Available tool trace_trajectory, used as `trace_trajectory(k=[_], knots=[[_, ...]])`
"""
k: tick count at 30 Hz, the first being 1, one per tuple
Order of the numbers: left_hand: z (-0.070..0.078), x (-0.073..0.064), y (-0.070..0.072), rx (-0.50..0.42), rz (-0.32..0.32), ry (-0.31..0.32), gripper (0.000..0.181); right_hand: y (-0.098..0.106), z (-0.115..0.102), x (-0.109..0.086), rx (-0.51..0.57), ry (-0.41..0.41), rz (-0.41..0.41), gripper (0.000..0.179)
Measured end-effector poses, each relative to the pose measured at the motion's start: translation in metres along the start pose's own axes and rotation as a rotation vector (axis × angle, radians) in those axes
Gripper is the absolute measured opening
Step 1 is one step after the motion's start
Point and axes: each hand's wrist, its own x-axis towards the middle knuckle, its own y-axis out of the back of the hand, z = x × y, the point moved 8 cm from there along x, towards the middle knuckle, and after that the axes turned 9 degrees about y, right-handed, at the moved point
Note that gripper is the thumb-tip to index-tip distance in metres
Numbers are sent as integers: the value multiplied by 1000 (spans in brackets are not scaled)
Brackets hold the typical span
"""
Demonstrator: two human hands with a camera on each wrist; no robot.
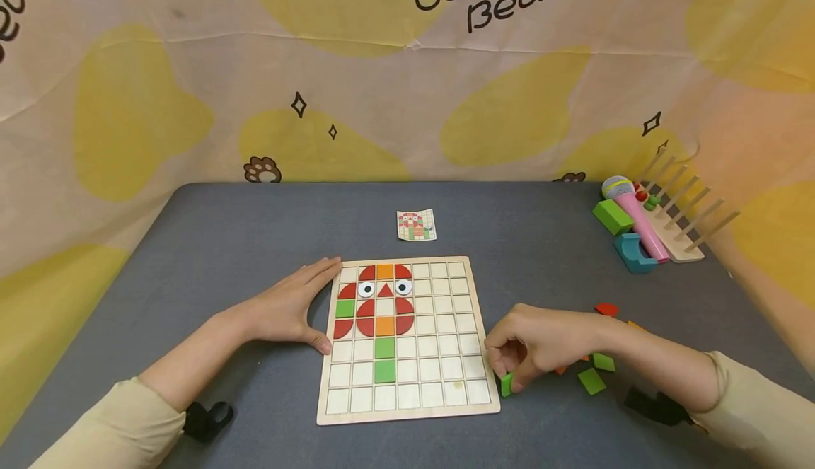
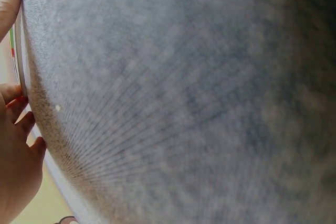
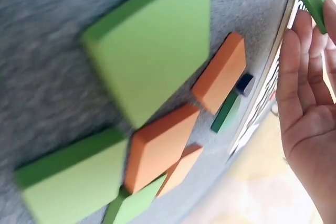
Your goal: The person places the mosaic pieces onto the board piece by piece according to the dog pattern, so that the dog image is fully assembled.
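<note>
At the far left, a pale sleeve (image 1: 114,430) reaches over the dark tabletop (image 1: 267,384), a black object (image 1: 206,421) beside its cuff. The left hand (image 1: 289,304) rests against the left edge of the gridded board (image 1: 407,414), its grip spread wide, thumb and fingers stretched along the rim without grasping it. The board lies flat, its left part filled with red, orange and green pieces and two eye discs; two green squares (image 1: 385,359) sit one below the other beneath an orange square (image 1: 385,325). Beyond the board's far edge lies a small pattern card (image 1: 417,226). Just beside the board's lower right edge, the right hand (image 1: 538,342) has its grip closed, thumb and fingertips pinching a tilted green piece (image 1: 506,385). Loose pieces (image 1: 592,381) lie near that wrist. Farther right are a green block (image 1: 613,216), teal arch (image 1: 634,253), pink microphone (image 1: 642,223) and pegged wooden rack (image 1: 690,250).
</note>
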Motion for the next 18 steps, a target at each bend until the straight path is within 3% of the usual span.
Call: trace_trajectory(k=[4, 10, 18], knots=[[0, 0, 0, 0, 1, -1, 133, 1, 0, 13, 37, 9, 31, 20], [0, -1, 0, -5, -2, 3, 133, 0, 1, 38, 102, -68, 104, 18], [-1, -1, 0, 4, -9, 17, 134, -2, -13, 75, 105, -119, 254, 19]])
